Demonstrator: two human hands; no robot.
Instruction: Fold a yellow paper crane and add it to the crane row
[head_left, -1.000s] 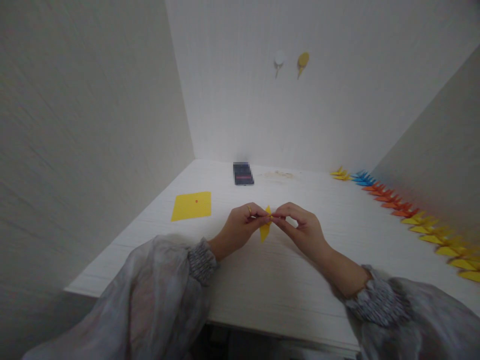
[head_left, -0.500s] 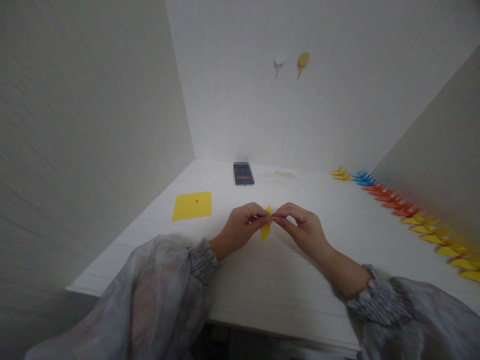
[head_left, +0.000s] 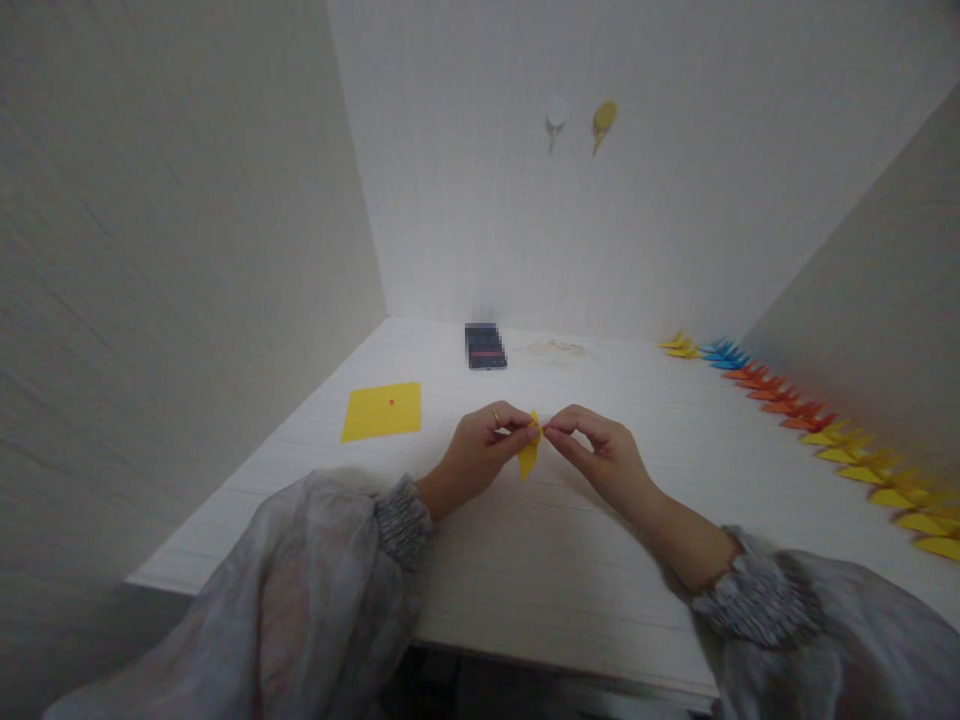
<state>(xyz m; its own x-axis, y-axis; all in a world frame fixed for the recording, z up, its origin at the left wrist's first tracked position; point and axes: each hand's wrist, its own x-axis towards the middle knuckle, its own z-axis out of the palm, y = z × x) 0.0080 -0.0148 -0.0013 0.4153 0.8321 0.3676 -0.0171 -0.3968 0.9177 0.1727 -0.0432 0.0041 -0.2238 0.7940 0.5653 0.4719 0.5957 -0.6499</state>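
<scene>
Between my hands, above the white table, is a small folded piece of yellow paper (head_left: pixel 528 461), pointed at its top and bottom ends. My left hand (head_left: pixel 487 445), with a ring on one finger, pinches it from the left between thumb and fingers. From the right, my right hand (head_left: pixel 604 455) has thumb and forefinger pressed together at the paper's right edge; the bit in that pinch is mostly hidden by the fingertips. A flat yellow sheet (head_left: pixel 375 415) with a small red spot lies to the left of my hands.
A dark phone (head_left: pixel 486 347), blurred out, lies near the back wall. Yellow, blue and orange folded paper cranes (head_left: pixel 806 415) stand in a row along the right side. A white hook (head_left: pixel 556 112) and a yellow hook (head_left: pixel 604 116) are fixed to the back wall.
My left fingers have shifted slightly left with the folded paper, and a small gap shows between the fingertips of my two hands. The view has moved very slightly.
</scene>
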